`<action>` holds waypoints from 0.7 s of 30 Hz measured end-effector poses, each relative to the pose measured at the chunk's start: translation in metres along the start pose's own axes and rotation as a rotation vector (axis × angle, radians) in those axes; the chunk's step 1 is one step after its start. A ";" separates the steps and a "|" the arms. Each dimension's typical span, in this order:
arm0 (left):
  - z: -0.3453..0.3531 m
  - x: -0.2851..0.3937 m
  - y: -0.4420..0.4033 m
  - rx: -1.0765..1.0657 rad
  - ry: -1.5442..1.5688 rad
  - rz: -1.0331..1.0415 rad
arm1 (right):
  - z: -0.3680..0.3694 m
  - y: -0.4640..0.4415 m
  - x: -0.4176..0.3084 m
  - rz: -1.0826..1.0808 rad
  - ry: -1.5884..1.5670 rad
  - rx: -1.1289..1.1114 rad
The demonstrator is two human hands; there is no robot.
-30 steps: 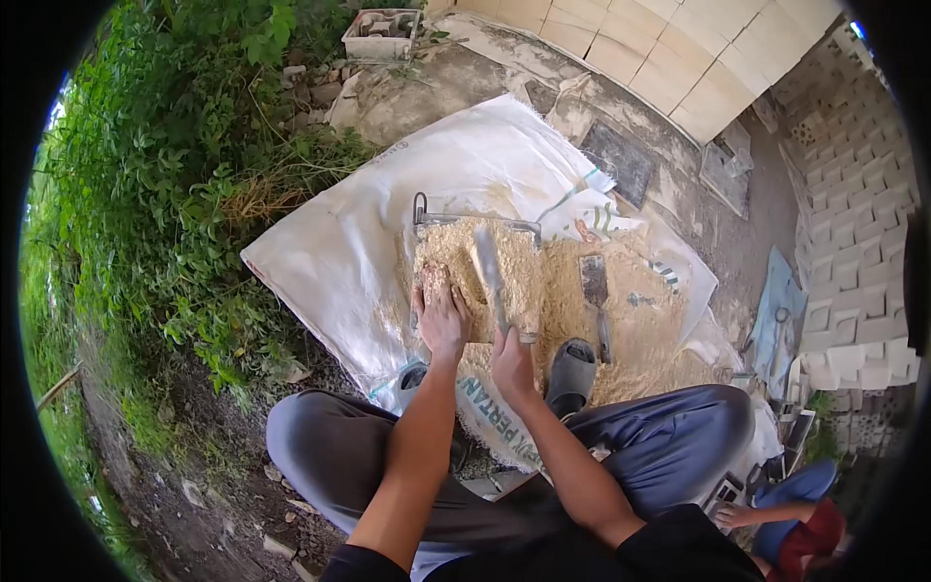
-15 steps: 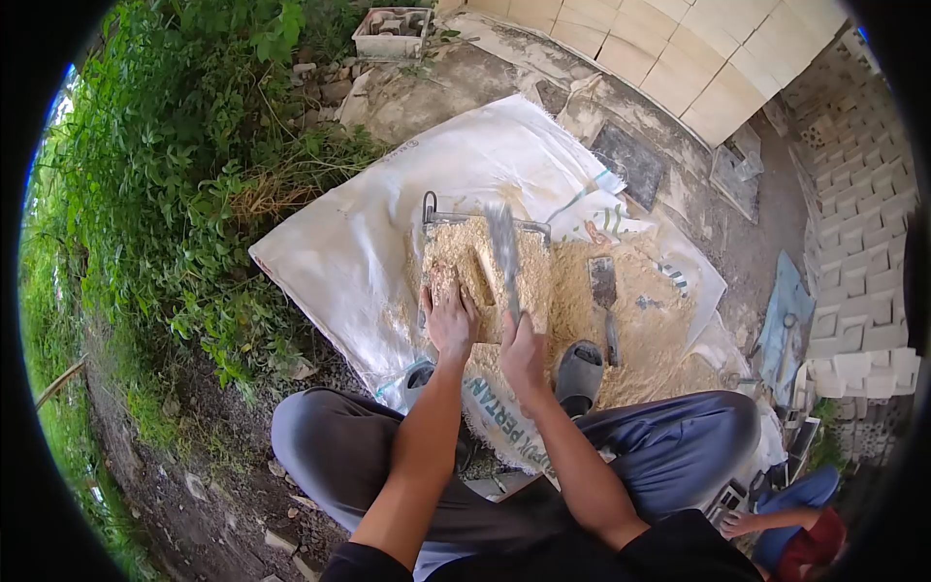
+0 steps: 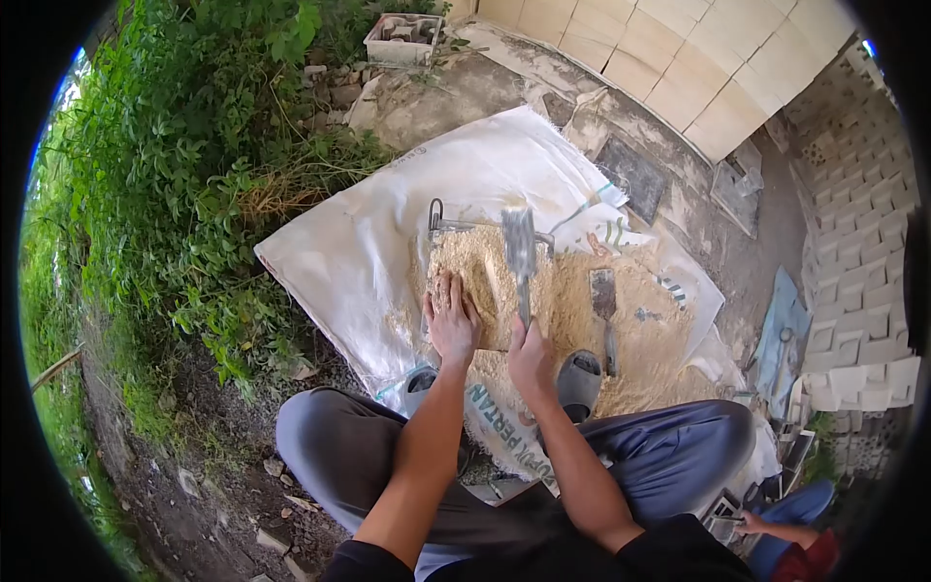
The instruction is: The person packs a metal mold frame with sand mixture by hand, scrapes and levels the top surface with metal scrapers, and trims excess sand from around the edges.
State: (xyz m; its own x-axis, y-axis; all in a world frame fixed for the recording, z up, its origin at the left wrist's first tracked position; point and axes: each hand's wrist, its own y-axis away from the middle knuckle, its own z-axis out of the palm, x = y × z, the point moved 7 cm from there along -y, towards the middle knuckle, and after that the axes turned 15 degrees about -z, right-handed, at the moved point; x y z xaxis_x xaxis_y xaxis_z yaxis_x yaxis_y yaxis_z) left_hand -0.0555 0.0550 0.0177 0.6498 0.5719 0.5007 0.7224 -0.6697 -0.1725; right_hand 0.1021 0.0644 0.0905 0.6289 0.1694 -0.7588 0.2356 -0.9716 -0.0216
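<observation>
My left hand (image 3: 452,325) lies with spread fingers on a heap of pale, crumbly material (image 3: 464,254) that fills a metal frame (image 3: 446,225). My right hand (image 3: 529,351) is closed round the handle of a flat-bladed trowel (image 3: 520,247), whose blade points away from me over the right part of the frame. A second trowel (image 3: 603,291) lies to the right on the same loose material. Under all this is a white woven sack (image 3: 359,228).
Sandaled feet (image 3: 579,380) rest on the sack's near side. Behind it are a dark slab (image 3: 630,177) and a white crate (image 3: 401,41). Stacked pale tiles (image 3: 863,281) stand at the right. Another person's arm (image 3: 781,530) shows at lower right. Green plants (image 3: 175,175) grow at left.
The trowel in my right hand has swung rightward and its blade now shows its flat face. My left hand stays on the heap. The whole view has shifted slightly.
</observation>
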 end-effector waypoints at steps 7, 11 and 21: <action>0.001 0.000 -0.004 -0.002 0.003 -0.007 | 0.046 0.024 0.070 -0.021 0.085 -0.156; 0.005 -0.003 -0.002 0.020 -0.002 -0.009 | 0.013 0.008 0.015 -0.086 -0.022 -0.021; 0.000 -0.002 -0.005 0.001 0.030 0.000 | 0.070 0.031 0.081 -0.003 0.118 -0.179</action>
State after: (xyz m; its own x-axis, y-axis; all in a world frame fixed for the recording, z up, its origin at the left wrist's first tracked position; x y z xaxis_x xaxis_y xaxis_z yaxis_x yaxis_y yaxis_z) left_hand -0.0606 0.0571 0.0173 0.6422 0.5578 0.5258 0.7228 -0.6691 -0.1731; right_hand 0.1081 0.0362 -0.0171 0.7078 0.2008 -0.6773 0.3592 -0.9279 0.1003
